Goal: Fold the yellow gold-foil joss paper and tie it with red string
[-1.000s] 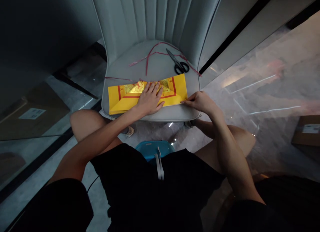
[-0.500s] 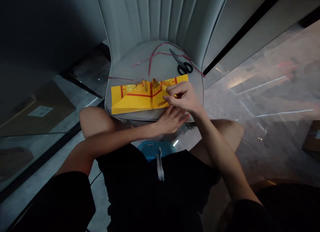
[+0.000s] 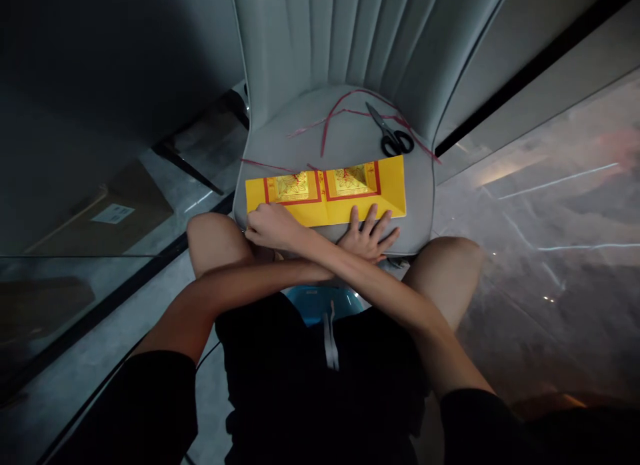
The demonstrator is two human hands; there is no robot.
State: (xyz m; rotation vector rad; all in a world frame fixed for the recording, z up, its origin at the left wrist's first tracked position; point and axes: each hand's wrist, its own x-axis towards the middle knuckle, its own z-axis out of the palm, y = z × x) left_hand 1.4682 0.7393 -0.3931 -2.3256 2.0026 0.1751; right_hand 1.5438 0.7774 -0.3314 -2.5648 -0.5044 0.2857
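A yellow stack of joss paper [image 3: 320, 211], printed with red borders and gold panels, lies lengthwise on the chair seat. My forearms cross, the right one over the left. My left hand [image 3: 367, 239] is spread flat at the front edge, right of the middle, its fingertips on the paper. At the stack's left front corner, my right hand [image 3: 274, 225] is closed, thumb and curled fingers at the paper's edge. Its fingertips are partly hidden.
Black-handled scissors [image 3: 395, 141] lie behind the paper on the grey chair seat [image 3: 280, 148]. Thin red strips [image 3: 327, 121] are scattered around them. A blue stool [image 3: 320, 308] shows between my legs. A cardboard box [image 3: 125, 201] stands at the left.
My right hand has moved from the paper's right end to its left front corner, crossing over my left arm. The raised folds in the middle now lie flatter. The view has shifted.
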